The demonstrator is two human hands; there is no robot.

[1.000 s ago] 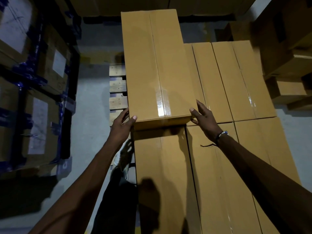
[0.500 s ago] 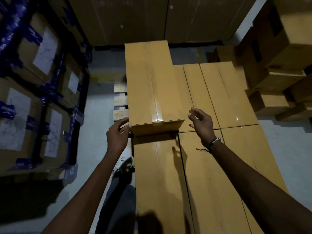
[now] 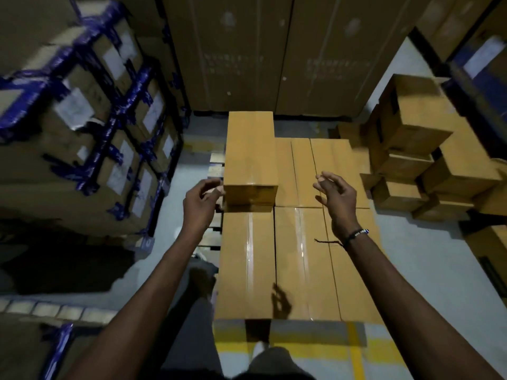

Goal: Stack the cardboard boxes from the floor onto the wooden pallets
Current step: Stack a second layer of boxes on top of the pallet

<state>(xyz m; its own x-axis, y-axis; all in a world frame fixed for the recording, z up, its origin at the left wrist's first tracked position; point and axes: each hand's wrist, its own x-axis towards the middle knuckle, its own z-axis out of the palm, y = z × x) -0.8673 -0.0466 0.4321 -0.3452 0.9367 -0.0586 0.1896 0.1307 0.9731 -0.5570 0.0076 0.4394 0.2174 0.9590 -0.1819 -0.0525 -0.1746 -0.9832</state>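
A long tan cardboard box (image 3: 251, 152) lies on top of a flat layer of similar boxes (image 3: 301, 259) at the layer's far left. Slats of the wooden pallet (image 3: 216, 163) stick out to the left beneath them. My left hand (image 3: 201, 202) hovers at the top box's near left corner, fingers curled and apart, right beside the cardboard; whether it touches is unclear. My right hand (image 3: 336, 197) floats open over the lower layer, well to the right of the top box, holding nothing.
A loose pile of cardboard boxes (image 3: 428, 163) stands on the floor at the right. Blue-taped cartons (image 3: 104, 127) form a wall on the left, and tall dark cartons (image 3: 274, 56) close the back. Grey floor with yellow lines (image 3: 354, 349) lies near my feet.
Both hands have come off the top box; the right hand has drawn away to the right and opened. The view has pulled back and risen, showing more of the room.
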